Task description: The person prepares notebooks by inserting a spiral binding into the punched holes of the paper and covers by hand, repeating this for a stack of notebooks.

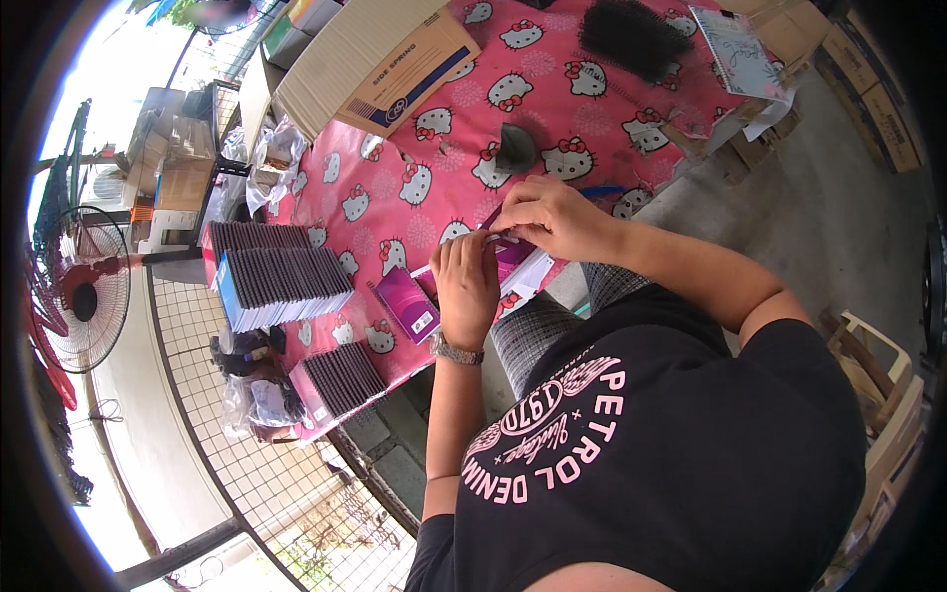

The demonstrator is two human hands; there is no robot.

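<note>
Both hands meet over the near edge of a table with a pink cartoon-cat cloth. My left hand, with a watch on its wrist, and my right hand pinch a small purple and white booklet between them. It lies on a short stack of similar booklets with white edges. Another purple booklet lies flat on the cloth just left of my left hand.
Stacks of dark spiral-bound booklets and a smaller stack sit at the table's left end. A flat cardboard box, black binding combs, a spiral notebook and a grey object lie farther off. A standing fan and wire fence are left.
</note>
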